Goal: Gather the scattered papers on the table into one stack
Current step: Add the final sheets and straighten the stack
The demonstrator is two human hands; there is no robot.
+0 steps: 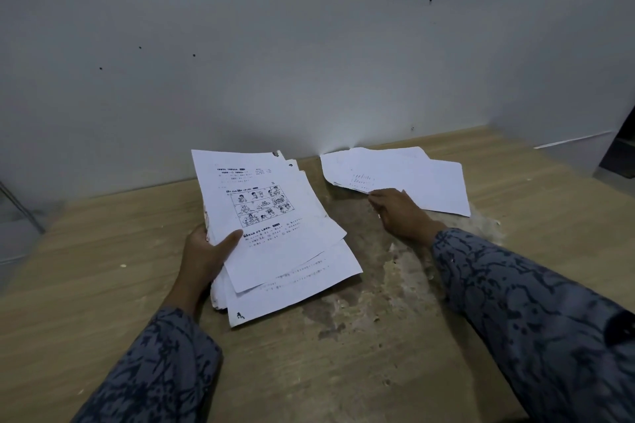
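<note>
Head view looks down on a wooden table [103, 268] set against a pale grey wall [309, 45] that fills the upper half of the frame and carries a few small dark marks. In the centre of the frame the left hand [206, 254] grips a thick stack of papers [275, 233] by its left edge, thumb lying across the top sheet and fingers curled beneath. The sheets in the stack are fanned and unevenly aligned, with corners sticking out at the bottom and at the upper right. The top sheet [261, 203] shows printed text and a grid of small cartoon drawings. To the right of centre, near the wall, a few loose papers [412, 178] lie overlapping on the table, apart from the stack. The right hand [400, 213] reaches to their near edge, its fingertips at the lower left corner of the closest sheet; the fingers are bent and appear to pinch that edge, though the grasp itself is hidden beneath the hand. Both arms wear sleeves [532, 319] of blue-grey cloth with a dark blotchy pattern. Between the stack and the loose papers the tabletop has a worn patch [371, 285] where the surface is rough and discoloured. At the far right edge of the frame a dark object is partly visible, too cut off to identify.
</note>
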